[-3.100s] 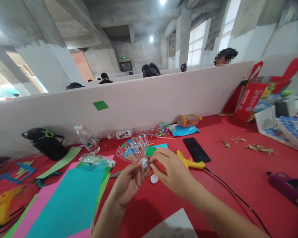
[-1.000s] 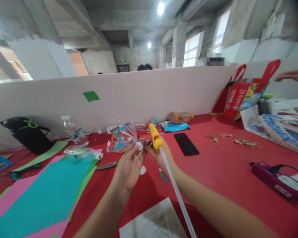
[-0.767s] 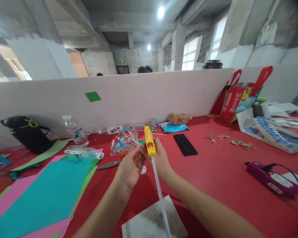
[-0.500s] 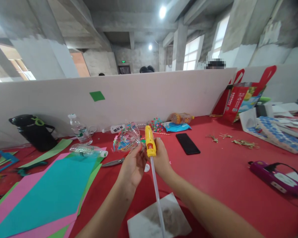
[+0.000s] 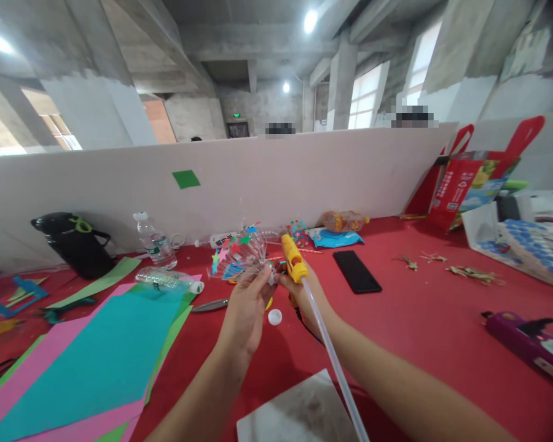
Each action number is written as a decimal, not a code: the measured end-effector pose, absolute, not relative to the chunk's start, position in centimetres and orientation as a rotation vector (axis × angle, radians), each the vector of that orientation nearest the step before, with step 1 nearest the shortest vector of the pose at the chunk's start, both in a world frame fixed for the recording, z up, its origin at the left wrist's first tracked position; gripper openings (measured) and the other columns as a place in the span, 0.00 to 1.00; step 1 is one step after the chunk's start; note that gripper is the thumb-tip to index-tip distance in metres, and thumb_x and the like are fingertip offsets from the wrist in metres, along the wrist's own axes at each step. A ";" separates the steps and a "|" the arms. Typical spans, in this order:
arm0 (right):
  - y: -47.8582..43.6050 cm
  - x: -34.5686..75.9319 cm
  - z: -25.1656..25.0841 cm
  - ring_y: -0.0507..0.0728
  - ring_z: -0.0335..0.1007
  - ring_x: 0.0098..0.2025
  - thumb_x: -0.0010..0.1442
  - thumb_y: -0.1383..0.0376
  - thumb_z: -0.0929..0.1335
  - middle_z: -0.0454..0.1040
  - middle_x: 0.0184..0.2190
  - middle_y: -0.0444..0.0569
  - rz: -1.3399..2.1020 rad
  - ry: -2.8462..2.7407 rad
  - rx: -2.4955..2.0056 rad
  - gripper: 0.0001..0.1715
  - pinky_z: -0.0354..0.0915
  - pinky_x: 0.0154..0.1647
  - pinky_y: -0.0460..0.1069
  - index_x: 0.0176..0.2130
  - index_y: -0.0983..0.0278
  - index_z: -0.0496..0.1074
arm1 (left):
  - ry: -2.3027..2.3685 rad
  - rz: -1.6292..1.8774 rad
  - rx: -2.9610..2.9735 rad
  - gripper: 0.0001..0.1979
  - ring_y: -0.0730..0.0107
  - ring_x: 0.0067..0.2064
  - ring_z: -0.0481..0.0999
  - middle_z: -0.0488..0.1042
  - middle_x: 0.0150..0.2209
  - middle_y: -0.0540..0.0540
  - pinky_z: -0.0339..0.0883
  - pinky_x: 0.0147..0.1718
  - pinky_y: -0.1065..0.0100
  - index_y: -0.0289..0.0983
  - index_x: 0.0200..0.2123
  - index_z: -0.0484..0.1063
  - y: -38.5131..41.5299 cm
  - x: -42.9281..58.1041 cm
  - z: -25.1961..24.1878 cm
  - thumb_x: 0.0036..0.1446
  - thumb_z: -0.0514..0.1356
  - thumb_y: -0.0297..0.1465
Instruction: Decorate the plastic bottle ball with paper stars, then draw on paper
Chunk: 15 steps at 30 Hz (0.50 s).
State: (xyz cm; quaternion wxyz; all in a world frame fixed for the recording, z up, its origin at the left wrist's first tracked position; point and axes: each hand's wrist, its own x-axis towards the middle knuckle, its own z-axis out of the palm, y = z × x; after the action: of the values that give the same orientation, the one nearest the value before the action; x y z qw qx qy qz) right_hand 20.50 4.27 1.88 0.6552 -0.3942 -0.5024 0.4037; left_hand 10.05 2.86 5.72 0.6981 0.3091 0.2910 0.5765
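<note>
My left hand [image 5: 245, 304] is closed on the neck end of a cut clear plastic bottle [image 5: 251, 248], whose flared strips carry coloured paper stars and face away from me. My right hand [image 5: 312, 301] grips a yellow hot glue gun [image 5: 295, 259], and a long clear glue stick [image 5: 334, 362] runs out of its back towards me. The thumb and finger of my right hand also come close to the bottle neck; whether they touch it I cannot tell. Below my hands lie a white bottle cap [image 5: 275, 317] and scissors [image 5: 211, 305], their handles partly hidden behind my left hand.
Coloured paper sheets [image 5: 87, 350] lie at left, with a clear bottle [image 5: 166, 279] on them. A black flask [image 5: 74, 245] and water bottle [image 5: 154, 242] stand behind. Rightward are a phone [image 5: 357, 271], dry strands [image 5: 474, 274] and a purple power strip [image 5: 529, 344]. A pale board [image 5: 295, 411] lies nearest me.
The glue gun has tilted, its back end and glue stick swinging to the right. The decorated bottle has turned slightly, showing its stars more clearly. The whole view has shifted a little.
</note>
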 end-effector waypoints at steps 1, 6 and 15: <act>4.3 20.6 1.8 0.52 0.62 0.27 0.49 0.60 0.69 0.66 0.26 0.41 0.913 -1.150 -0.894 0.13 0.61 0.28 0.47 0.34 0.61 0.62 | 0.656 1.279 0.675 0.07 0.72 0.37 0.78 0.79 0.37 0.46 0.70 0.41 0.73 0.34 0.36 0.74 2.9 10.1 5.6 0.50 0.64 0.24; 4.0 21.1 1.3 0.53 0.64 0.31 0.47 0.63 0.69 0.67 0.29 0.43 0.827 -1.175 -1.003 0.13 0.62 0.32 0.48 0.33 0.62 0.62 | 0.724 1.227 0.544 0.04 0.73 0.33 0.78 0.78 0.31 0.46 0.72 0.38 0.72 0.34 0.32 0.72 3.4 10.4 4.9 0.54 0.59 0.21; 3.6 21.5 0.7 0.52 0.61 0.26 0.53 0.66 0.64 0.65 0.25 0.40 0.749 -1.295 -1.036 0.06 0.58 0.26 0.46 0.31 0.61 0.58 | 0.812 1.155 0.427 0.08 0.73 0.32 0.79 0.78 0.30 0.43 0.74 0.34 0.75 0.31 0.31 0.73 3.9 10.6 4.0 0.60 0.54 0.22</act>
State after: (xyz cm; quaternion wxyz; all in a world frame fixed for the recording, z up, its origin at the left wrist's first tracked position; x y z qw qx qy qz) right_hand 21.51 3.62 0.69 0.6139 -0.4493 -0.5617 0.3251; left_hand 10.65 3.88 4.02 0.7402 0.1947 0.3701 0.5266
